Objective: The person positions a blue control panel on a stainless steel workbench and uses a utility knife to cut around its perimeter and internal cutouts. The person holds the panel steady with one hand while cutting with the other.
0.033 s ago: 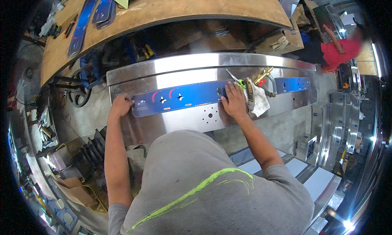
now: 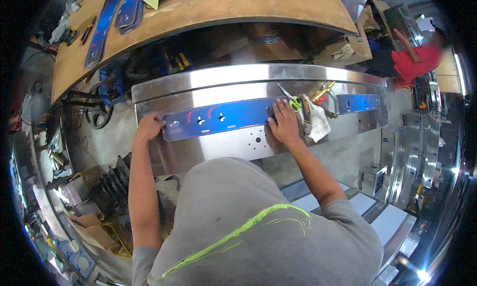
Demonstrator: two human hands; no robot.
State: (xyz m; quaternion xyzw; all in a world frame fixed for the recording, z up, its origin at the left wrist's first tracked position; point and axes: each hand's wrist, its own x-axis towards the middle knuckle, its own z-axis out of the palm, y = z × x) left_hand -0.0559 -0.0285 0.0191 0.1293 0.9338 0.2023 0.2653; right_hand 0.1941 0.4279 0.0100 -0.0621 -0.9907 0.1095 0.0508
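Blue strip (image 2: 246, 113) along the steel panel (image 2: 213, 145), a hand at each end.
The left hand's (image 2: 149, 127) grip is bent nearly closed at the strip's left end, near the panel's left edge; whether it pinches the strip, I cannot tell. The right hand (image 2: 284, 123) lies flat, fingers extended, grasping nothing, hiding part of the strip's right end. Just beside it are scissors (image 2: 295, 103), a cloth (image 2: 319, 127), a brass fitting (image 2: 324, 91) and a yellow-and-black thing (image 2: 306, 112) too unclear to name. Toward the panel's right edge lies a second strip (image 2: 357, 103). Past the far edge, a wooden tabletop (image 2: 248, 7) is cut off above; grey floor (image 2: 343, 143) shows below.
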